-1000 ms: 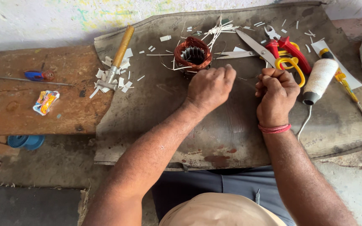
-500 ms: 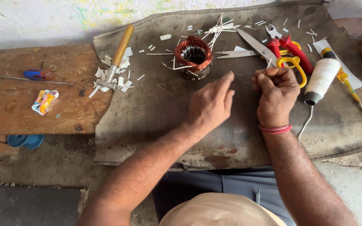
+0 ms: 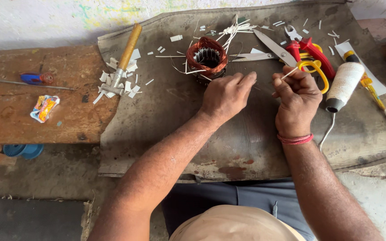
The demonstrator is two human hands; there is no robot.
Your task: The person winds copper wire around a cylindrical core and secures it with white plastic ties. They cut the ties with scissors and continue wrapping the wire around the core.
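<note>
My right hand [image 3: 296,96] pinches a thin white strip [image 3: 288,74], raised so I can work its end; my left hand [image 3: 227,95] is loosely curled and empty beside the copper-wound stator [image 3: 207,57] (scissors [image 3: 287,56] within reach) on the counter [image 3: 166,116].

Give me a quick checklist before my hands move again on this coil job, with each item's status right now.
1. Right hand pinches a thin white strip at the fingertips: ok.
2. Left hand lies on the mat, holding nothing that shows: ok.
3. Copper coil stands upright just beyond the left hand: ok.
4. Scissors lie open, blades toward the coil, close to the right hand: not ok.
5. Thread spool lies beside the right hand, off the strip: ok.
6. Thread between the hands: cannot tell.
</note>
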